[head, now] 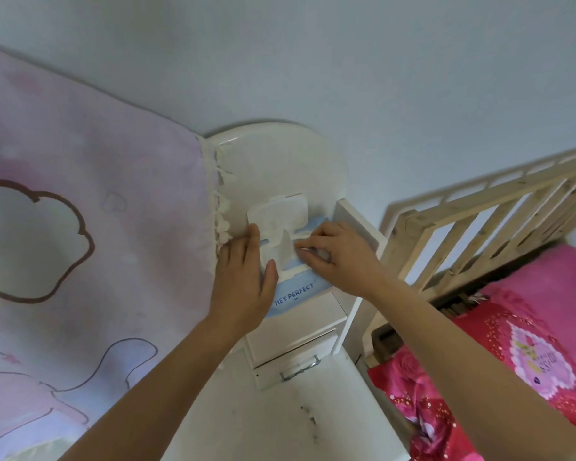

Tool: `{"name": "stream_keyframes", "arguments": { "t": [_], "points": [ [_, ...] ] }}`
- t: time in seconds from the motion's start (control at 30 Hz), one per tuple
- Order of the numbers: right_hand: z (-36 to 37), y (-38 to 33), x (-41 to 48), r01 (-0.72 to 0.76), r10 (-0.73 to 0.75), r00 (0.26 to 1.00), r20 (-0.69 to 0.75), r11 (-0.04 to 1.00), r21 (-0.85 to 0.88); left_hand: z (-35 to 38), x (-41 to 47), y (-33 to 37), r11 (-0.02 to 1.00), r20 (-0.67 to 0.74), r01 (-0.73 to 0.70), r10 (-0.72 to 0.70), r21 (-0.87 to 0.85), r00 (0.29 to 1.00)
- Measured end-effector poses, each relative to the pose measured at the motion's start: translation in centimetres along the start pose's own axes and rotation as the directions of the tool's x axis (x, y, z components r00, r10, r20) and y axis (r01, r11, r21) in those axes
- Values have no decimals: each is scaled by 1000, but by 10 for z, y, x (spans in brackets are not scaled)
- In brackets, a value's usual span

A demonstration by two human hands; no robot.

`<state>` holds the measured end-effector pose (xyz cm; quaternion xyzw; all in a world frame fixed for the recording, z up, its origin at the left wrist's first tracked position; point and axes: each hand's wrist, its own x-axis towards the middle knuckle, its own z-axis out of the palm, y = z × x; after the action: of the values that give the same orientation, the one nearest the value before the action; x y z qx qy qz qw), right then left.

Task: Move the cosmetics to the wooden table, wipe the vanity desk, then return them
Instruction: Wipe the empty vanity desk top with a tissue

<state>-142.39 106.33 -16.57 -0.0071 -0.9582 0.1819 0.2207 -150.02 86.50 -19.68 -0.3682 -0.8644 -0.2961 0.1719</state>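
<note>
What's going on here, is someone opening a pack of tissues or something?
Close: it is a pack of wet wipes, light blue, lying on a small white drawer unit. Its white flip lid stands open. The person's left hand holds the pack steady while the right hand pinches at the wipe poking out of the opening. The wipe is not yet pulled free. A pink curtain hangs to the left, a pink-covered bed sits to the right.

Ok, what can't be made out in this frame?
- Head view: the wipes pack is mostly covered by the left hand and right hand.
- Cosmetics and wooden table: out of frame.
- Dark marks on the white desk: blurred, unidentifiable.
</note>
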Motion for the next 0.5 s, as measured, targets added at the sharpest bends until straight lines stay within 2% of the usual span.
{"name": "stream_keyframes", "arguments": {
  "t": [0.2,0.5],
  "points": [
    [-17,4,25,22,-36,963,267,998,54,4,-4,1,998,-18,-16,17,66,1000],
    [-19,7,29,0,-49,950,308,987,158,9,-12,5,986,50,66,-75,155,996]
  ]
}}
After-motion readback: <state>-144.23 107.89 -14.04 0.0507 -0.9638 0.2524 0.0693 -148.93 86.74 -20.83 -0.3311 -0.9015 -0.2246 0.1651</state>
